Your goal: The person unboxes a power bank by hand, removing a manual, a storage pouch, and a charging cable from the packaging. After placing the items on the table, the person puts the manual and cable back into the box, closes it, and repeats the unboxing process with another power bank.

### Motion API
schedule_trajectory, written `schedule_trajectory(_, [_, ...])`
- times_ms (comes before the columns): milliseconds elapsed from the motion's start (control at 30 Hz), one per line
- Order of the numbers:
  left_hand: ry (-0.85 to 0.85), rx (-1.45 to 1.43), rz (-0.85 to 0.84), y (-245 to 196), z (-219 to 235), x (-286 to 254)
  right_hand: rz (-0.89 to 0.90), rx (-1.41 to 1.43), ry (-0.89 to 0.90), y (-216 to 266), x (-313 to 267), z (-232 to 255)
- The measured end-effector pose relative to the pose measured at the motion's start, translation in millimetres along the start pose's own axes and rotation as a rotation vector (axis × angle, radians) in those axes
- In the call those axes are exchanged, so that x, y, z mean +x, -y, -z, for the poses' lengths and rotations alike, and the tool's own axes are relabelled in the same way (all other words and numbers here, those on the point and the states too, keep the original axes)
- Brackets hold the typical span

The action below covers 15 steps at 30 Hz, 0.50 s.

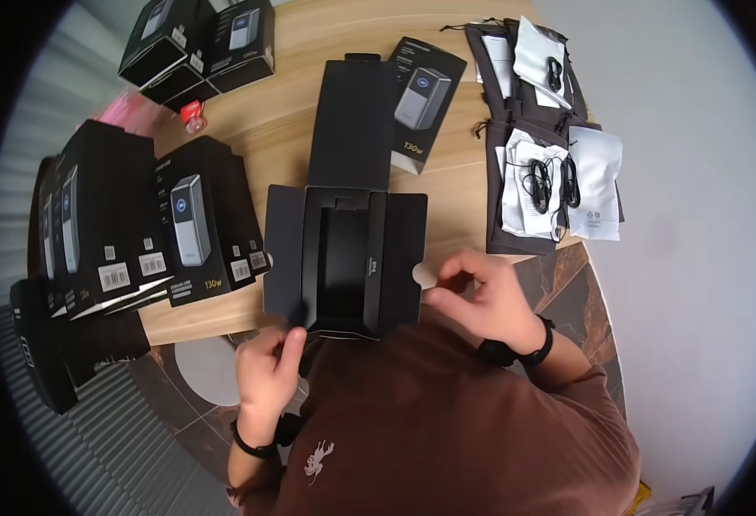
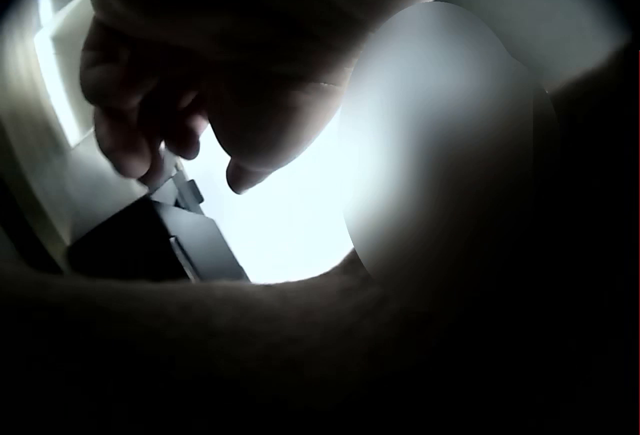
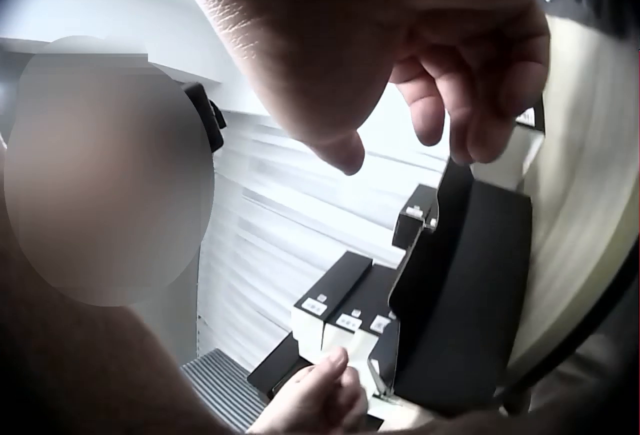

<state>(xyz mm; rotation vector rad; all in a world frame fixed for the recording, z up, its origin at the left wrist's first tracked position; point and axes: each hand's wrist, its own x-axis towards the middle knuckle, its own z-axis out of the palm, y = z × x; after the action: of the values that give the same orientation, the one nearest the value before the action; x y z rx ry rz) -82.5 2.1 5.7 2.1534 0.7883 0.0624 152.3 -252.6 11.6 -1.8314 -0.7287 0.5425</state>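
An opened black box point(image 1: 344, 258) lies in front of the person, its long flap laid back and two side flaps spread; its dark inner recess shows no item. The left hand point(image 1: 270, 370) is by the box's lower left corner, thumb up and fingers loosely bent; whether it touches the box cannot be told. Beside the right flap point(image 1: 404, 258) is the right hand point(image 1: 485, 297), fingers loosely bent, thumb apart, gripping nothing. In the right wrist view, the right hand point(image 3: 400, 65) hangs over the black flap point(image 3: 470, 285).
Printed black boxes point(image 1: 107, 215) stand at the left, others point(image 1: 240, 43) at the back left. A printed black carton point(image 1: 421, 103) lies behind the opened one. Dark pouches point(image 1: 498, 241) with white packets point(image 1: 597, 181) and black cables point(image 1: 540, 185) lie at the right.
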Motion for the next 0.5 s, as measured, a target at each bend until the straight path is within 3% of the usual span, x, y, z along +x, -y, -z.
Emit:
schedule_trajectory(100, [0.03, -0.194, 0.044, 14.2, -10.9, 9.9, -0.12, 0.034, 0.051, 0.6, 9.0, -21.8])
schedule_trajectory(200, [0.086, -0.072, -0.061, 26.1, -21.6, 18.1, 0.012, -0.052, 0.0, -2.5, 22.6, -28.8])
schedule_trajectory(233, [0.085, -0.288, -0.094, 10.6, -25.0, 24.3, -0.012, -0.023, -0.003, -3.1, 27.1, -30.8])
schedule_trajectory(333, [0.002, -0.154, -0.329, 14.6, -34.6, 39.9, -0.069, 0.032, -0.005, -4.2, 38.8, -32.1])
schedule_trajectory(367, [0.036, -0.205, -0.278, 12.4, -34.3, 40.4, -0.08, 0.031, 0.003, -3.9, 43.0, -29.6])
schedule_trajectory(400, [-0.045, -0.151, -0.334, 12.4, -36.5, 43.9, -0.091, 0.027, 0.012, -2.7, 46.9, -26.6])
schedule_trajectory(467, [-0.21, -0.045, -0.439, 16.1, -47.6, 50.7, 0.075, -0.098, -0.166, 2.0, 65.2, -18.1])
schedule_trajectory(500, [-0.183, -0.154, -0.38, 19.1, -52.5, 52.0, 0.157, -0.157, -0.256, 4.1, 76.5, -13.5])
